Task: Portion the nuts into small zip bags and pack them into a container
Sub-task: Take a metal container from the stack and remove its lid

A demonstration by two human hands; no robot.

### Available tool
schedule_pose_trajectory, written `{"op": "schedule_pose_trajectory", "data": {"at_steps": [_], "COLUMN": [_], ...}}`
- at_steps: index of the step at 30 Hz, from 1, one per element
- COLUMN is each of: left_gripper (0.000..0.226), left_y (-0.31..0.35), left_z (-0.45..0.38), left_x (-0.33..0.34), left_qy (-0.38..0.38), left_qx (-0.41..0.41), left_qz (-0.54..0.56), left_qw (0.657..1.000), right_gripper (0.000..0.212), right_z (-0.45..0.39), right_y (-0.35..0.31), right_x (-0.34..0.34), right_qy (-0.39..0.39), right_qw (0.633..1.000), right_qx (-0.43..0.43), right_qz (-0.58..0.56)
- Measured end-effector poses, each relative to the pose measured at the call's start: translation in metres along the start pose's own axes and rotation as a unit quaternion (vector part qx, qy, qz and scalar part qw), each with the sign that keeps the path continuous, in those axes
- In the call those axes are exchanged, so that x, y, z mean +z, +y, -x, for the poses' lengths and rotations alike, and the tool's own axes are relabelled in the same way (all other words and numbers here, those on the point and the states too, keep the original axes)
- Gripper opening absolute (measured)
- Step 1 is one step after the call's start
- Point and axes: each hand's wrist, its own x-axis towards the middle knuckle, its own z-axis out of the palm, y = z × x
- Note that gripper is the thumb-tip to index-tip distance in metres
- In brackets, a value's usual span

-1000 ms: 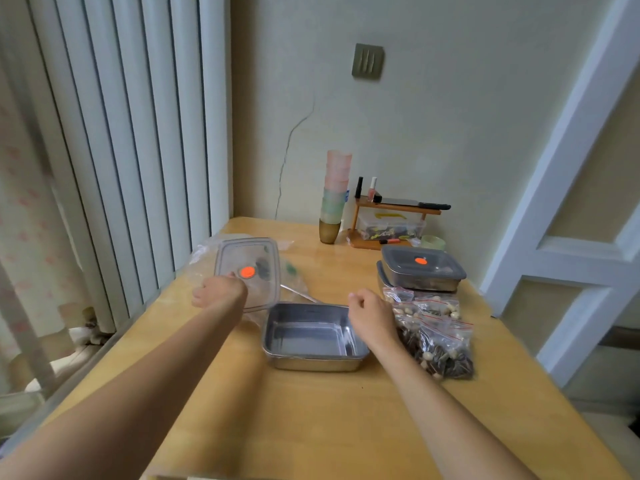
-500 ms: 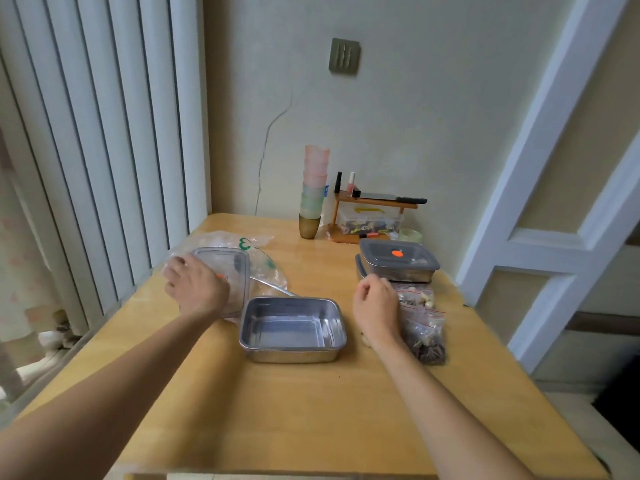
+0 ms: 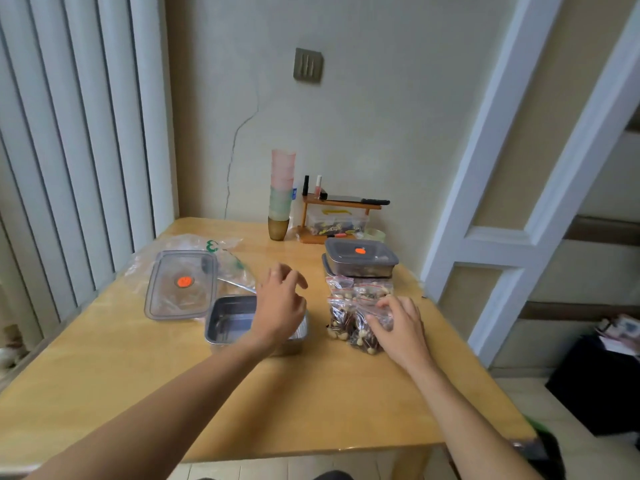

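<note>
1. Right hand [image 3: 401,327]: the grip is partly closed, fingers curled onto the nearest of the small zip bags [image 3: 356,318]. The fingertips press the clear plastic at the bag's top right; whether the thumb pinches underneath cannot be told.
2. Left hand [image 3: 280,304]: loose grip, fingers spread and slightly bent, holding nothing. It hangs over the right half of the open metal container [image 3: 230,320] and hides that part of it.
3. Zip bags: a cluster of filled bags lies on the counter [image 3: 311,393], just right of the container and apart from it. The cluster runs lengthwise away from the person, red seal strips at the far ends. Dark and pale nuts show through the plastic.
4. Open container: rectangular, long axis left to right, mouth up. Its visible left part holds no bags.
5. Lid [image 3: 181,284]: clear with an orange spot, lying flat to the far left of the container, long axis running away from the person. It rests on a crumpled clear plastic bag [image 3: 221,251] with green print.
6. Closed container [image 3: 360,261]: lid on, orange spot on top, directly behind the zip bags, seated on a second container beneath.
7. Rear of counter, by the wall: a stack of cups [image 3: 281,195] and a small wooden rack [image 3: 337,216] holding oddments.
</note>
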Motion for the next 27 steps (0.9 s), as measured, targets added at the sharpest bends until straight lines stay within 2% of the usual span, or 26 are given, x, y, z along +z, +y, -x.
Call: {"op": "schedule_pose_trajectory", "data": {"at_steps": [2, 5, 11, 15, 18, 21, 25, 27], "left_gripper": [0.028, 0.035, 0.035, 0.037, 0.044, 0.042, 0.024, 0.017], "left_y": [0.004, 0.012, 0.024, 0.024, 0.022, 0.02, 0.007, -0.006], "left_z": [0.006, 0.011, 0.018, 0.019, 0.019, 0.019, 0.027, 0.034], "left_x": [0.009, 0.017, 0.031, 0.033, 0.025, 0.008, -0.017, -0.031], "left_qy": [-0.05, -0.129, -0.127, -0.139, -0.148, -0.105, -0.111, -0.141], "left_qx": [0.028, 0.056, 0.107, 0.116, 0.117, 0.113, 0.16, 0.175], "left_qz": [0.0, -0.022, -0.044, -0.017, 0.034, 0.085, 0.056, 0.019], "left_qw": [0.998, 0.99, 0.985, 0.983, 0.981, 0.984, 0.979, 0.974], "right_gripper": [0.013, 0.02, 0.007, 0.01, 0.008, 0.009, 0.025, 0.021], "right_z": [0.001, -0.001, -0.003, -0.003, -0.002, -0.002, 0.002, 0.003], "right_y": [0.001, 0.001, -0.006, -0.014, -0.024, -0.047, -0.089, -0.104], "right_x": [-0.006, -0.01, -0.006, -0.01, -0.013, -0.01, 0.01, 0.023], "right_qy": [-0.018, -0.024, -0.054, -0.044, -0.123, -0.217, -0.281, -0.317], "right_qw": [1.0, 0.998, 0.996, 0.992, 0.974, 0.947, 0.92, 0.91], "right_qx": [-0.009, -0.025, -0.005, -0.007, -0.014, -0.056, -0.088, -0.086], "right_qz": [-0.018, -0.056, -0.07, -0.12, -0.191, -0.23, -0.259, -0.254]}}
